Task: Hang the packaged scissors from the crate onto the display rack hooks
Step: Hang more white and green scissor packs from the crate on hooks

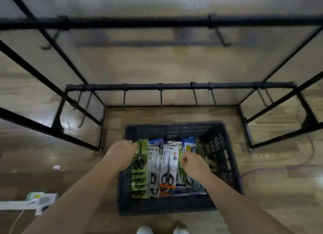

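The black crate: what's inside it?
Packaged scissors on green, white and blue cards, in rows. Left hand and right hand each grip one. Lower packs and the crate bottom are hidden.

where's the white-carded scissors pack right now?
In the head view the white-carded scissors pack lies centre of the black crate, atop other packs, between the left hand gripping a green-carded pack and the right hand.
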The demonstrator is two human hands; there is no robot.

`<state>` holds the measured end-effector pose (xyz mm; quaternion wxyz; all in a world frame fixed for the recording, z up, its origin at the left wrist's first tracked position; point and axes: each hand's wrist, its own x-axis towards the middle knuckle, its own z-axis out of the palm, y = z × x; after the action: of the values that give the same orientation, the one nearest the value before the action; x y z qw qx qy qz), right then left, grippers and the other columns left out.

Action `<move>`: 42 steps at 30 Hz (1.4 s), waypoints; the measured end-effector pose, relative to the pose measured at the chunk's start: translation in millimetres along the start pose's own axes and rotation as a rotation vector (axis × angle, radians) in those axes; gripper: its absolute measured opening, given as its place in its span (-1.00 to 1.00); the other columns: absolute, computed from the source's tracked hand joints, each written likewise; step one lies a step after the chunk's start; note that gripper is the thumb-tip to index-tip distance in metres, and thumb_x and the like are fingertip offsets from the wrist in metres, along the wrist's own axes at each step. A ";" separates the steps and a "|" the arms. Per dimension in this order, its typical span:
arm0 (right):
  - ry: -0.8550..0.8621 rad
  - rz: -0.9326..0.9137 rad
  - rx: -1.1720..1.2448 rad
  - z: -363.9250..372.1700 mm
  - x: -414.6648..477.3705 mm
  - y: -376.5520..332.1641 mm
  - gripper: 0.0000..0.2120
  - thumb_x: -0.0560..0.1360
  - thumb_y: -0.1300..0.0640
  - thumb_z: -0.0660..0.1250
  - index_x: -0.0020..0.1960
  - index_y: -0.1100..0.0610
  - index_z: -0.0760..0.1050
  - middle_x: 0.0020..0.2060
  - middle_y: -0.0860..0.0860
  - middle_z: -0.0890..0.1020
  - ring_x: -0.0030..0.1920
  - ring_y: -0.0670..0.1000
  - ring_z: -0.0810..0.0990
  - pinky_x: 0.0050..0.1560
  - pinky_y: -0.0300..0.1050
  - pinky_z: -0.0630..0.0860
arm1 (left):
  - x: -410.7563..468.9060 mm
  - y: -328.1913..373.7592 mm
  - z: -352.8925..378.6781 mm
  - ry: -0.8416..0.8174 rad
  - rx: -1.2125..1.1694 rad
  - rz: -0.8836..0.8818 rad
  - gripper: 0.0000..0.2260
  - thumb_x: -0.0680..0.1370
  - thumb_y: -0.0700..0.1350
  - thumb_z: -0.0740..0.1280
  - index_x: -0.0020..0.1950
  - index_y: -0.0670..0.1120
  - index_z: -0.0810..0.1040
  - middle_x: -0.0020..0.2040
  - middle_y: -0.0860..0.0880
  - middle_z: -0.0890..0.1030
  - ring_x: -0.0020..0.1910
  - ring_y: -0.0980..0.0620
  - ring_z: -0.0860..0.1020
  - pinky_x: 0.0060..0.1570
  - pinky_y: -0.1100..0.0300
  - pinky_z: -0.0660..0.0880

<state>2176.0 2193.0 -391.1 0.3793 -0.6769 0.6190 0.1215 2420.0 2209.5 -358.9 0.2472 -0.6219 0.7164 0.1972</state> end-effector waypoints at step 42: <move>-0.052 -0.051 -0.047 142.9 205.5 56.9 -0.79 0.53 0.04 0.32 -0.27 0.03 0.41 -0.20 -0.02 0.60 -0.18 -0.01 0.63 -0.31 -0.18 0.40 | 194.4 5.9 154.2 -0.037 -0.386 -0.118 -0.85 0.49 -0.16 0.39 0.04 -0.13 0.64 0.03 -0.09 0.65 -0.01 -0.05 0.60 -0.02 0.16 0.50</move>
<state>2208.6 2137.7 -639.6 0.3822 -0.6978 0.5885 0.1437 2410.7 2147.1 -598.9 0.1475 -0.6950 0.6229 0.3274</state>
